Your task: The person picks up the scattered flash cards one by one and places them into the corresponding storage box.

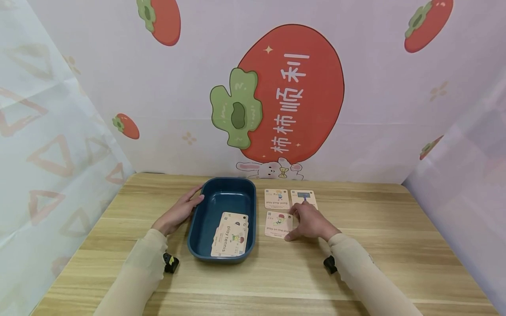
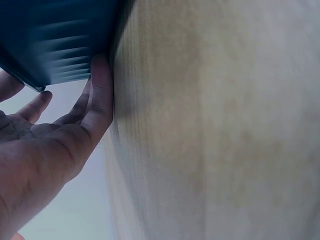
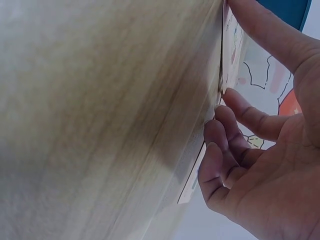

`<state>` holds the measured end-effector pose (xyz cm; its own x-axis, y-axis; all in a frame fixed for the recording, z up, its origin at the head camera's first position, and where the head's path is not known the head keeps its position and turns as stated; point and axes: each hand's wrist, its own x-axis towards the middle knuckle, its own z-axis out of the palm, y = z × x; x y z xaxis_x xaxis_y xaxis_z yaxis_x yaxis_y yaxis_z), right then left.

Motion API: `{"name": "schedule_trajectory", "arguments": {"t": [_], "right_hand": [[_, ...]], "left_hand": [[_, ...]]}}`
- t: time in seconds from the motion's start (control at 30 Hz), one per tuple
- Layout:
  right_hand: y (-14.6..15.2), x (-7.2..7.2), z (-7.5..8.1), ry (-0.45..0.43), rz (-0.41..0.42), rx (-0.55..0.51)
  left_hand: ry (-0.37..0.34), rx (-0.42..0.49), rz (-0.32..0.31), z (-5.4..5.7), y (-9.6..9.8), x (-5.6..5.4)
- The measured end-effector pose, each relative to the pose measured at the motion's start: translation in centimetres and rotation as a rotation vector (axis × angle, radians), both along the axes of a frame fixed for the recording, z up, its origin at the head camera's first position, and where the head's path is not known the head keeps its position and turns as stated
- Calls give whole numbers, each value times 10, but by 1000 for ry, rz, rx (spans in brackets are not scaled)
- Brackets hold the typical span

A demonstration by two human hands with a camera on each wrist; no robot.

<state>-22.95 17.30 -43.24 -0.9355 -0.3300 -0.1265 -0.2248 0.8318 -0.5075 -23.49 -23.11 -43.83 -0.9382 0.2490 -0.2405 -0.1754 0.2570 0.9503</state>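
Right hand [image 1: 310, 221]: thumb and forefinger apart, pinching the "play on the slide" card [image 1: 276, 219] at two corners, on the table [image 1: 284, 281]. Left hand [image 1: 182, 212]: fingers spread, resting against the blue tray [image 1: 212, 204]. Tray holds "play tennis" card [image 1: 231, 235], others beneath, text covered. Beyond: "play ping-pong" card [image 1: 276, 199]; neighbouring card [image 1: 310, 195], caption hidden by fingers. Backdrop [image 1: 178, 87] reads 柿柿顺利.

far-right card [image 1: 306, 195]: partly hidden by fingers [image 1: 298, 209] | left wrist: tray [image 2: 60, 42] cropped

Wood-grain table [image 1: 403, 250], pale persimmon-print backdrop [image 1: 178, 92], triangle-patterned sheet [image 1: 59, 149] at left
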Motion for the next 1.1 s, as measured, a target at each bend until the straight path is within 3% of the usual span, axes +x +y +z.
{"name": "schedule_trajectory", "arguments": {"t": [0.63,1.1], "right_hand": [[5,3,5,-43,-48,-119],[11,9,13,-56,10,-215]], "left_hand": [[2,-9,2,1,0,1],[8,-7,-2,2,1,2]]}}
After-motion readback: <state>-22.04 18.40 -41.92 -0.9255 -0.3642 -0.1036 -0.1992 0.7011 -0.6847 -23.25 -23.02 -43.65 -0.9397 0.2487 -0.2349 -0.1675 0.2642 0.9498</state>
